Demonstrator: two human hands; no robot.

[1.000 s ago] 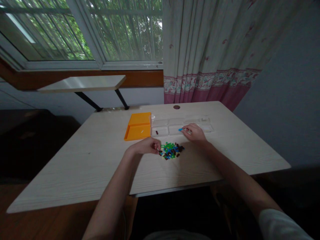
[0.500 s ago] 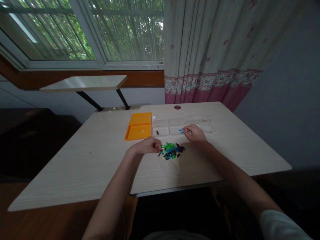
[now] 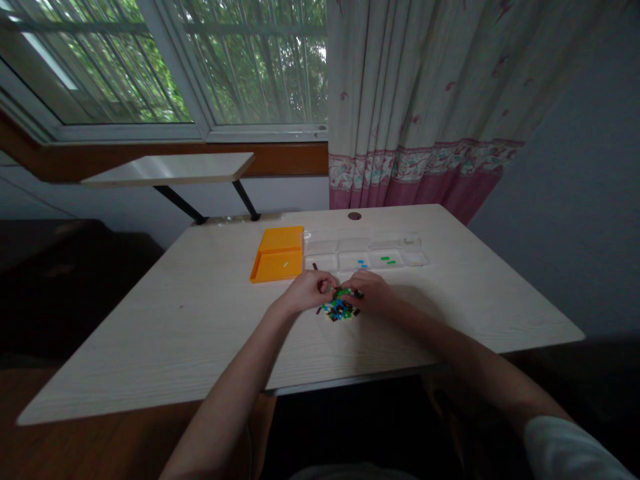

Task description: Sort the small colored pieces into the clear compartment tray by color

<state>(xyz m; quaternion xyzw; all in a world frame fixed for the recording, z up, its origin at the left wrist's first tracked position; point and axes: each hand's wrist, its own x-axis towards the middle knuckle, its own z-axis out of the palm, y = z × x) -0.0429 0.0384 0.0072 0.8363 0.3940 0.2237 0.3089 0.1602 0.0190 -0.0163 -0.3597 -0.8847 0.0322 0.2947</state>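
A pile of small toy bricks [image 3: 339,309] in green, blue, dark brown and cream lies on the table in front of me. My left hand [image 3: 313,291] is curled at the pile's upper left edge, with dark brown bricks showing between its fingers. From the right, my right hand [image 3: 371,292] reaches into the pile, its fingertips bent together and close to the left hand's. What those right fingers pinch is too small to make out. Behind the hands is a clear compartment tray [image 3: 330,245]. Blue bricks [image 3: 361,264], green bricks [image 3: 387,260] and a brown brick [image 3: 315,267] lie in separate front compartments.
An open orange case [image 3: 277,268] with a small white piece [image 3: 285,265] inside adjoins the tray's left end. A raised shelf [image 3: 175,168] on black legs stands at the table's back left. The table [image 3: 200,347] extends to both sides; a curtain [image 3: 415,120] hangs behind.
My right hand has moved from the tray back to the pile, uncovering blue and green bricks in the compartments. My left hand has shifted slightly right and up, over the pile's edge.
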